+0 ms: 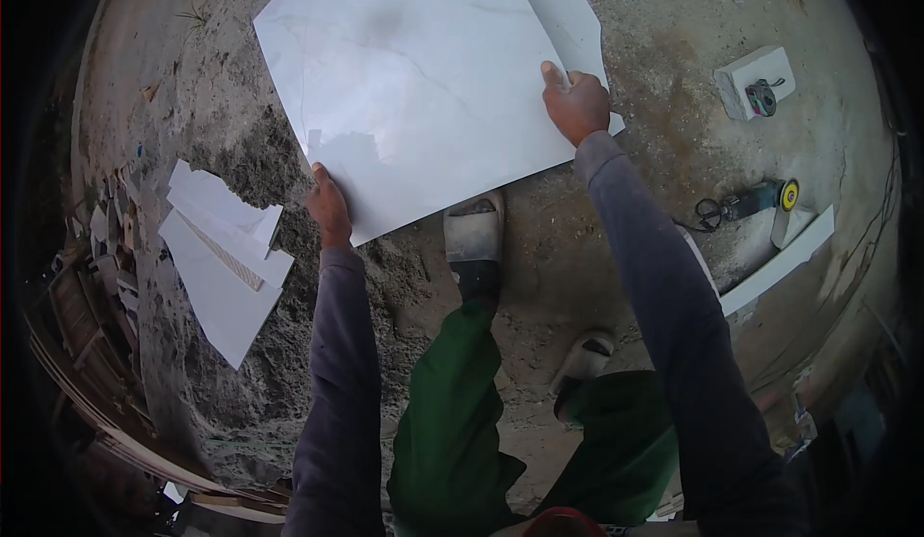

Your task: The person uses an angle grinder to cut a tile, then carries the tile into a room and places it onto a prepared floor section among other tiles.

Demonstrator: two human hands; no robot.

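A large glossy white tile [414,85] with faint grey veining fills the upper middle of the view. A second white piece [563,3] shows behind its right edge. My left hand [329,205] grips the tile's left edge near the lower corner, thumb on top. My right hand [576,104] grips the tile's right side, thumb up, fingers partly hidden at the edge. A sandalled foot [474,234] is just below the tile's lower edge.
Broken white tile pieces [212,287] lie left on rough ground [241,412]. At right are a tape measure [760,97] on a white block [731,85], an angle grinder [756,200] with yellow disc, and a tile strip [789,258]. Scrap boards [72,335] lie far left.
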